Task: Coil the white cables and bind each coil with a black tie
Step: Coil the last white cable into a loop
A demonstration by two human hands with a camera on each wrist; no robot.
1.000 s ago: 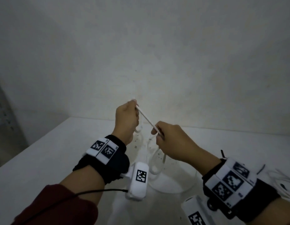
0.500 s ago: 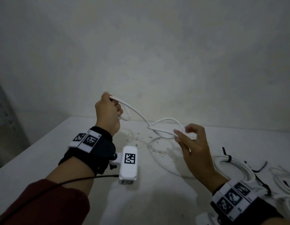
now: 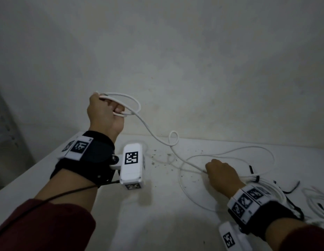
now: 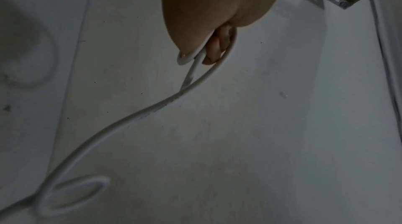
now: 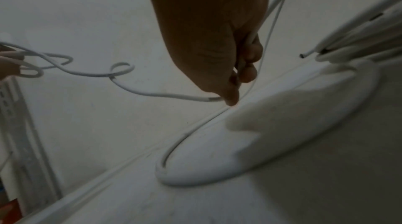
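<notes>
Holding a small loop of the white cable (image 3: 132,104) up at about 10 o'clock, your left hand (image 3: 103,113) has its fingers (image 4: 217,47) curled round the strands. From there the cable drops toward 4 o'clock, twists into one little ring (image 3: 173,138) in mid-air (just above the counter's far edge), and reaches your right hand (image 3: 221,173). That hand sits low over the white counter (image 3: 157,214) at about 4 o'clock and pinches the cable between thumb and fingertips (image 5: 248,73). Beyond it the slack lies in a wide loop on the counter. At 3 o'clock a finished coil (image 3: 266,183) lies bound with a black tie (image 3: 256,178), with loose black ties (image 3: 291,189) beside it.
</notes>
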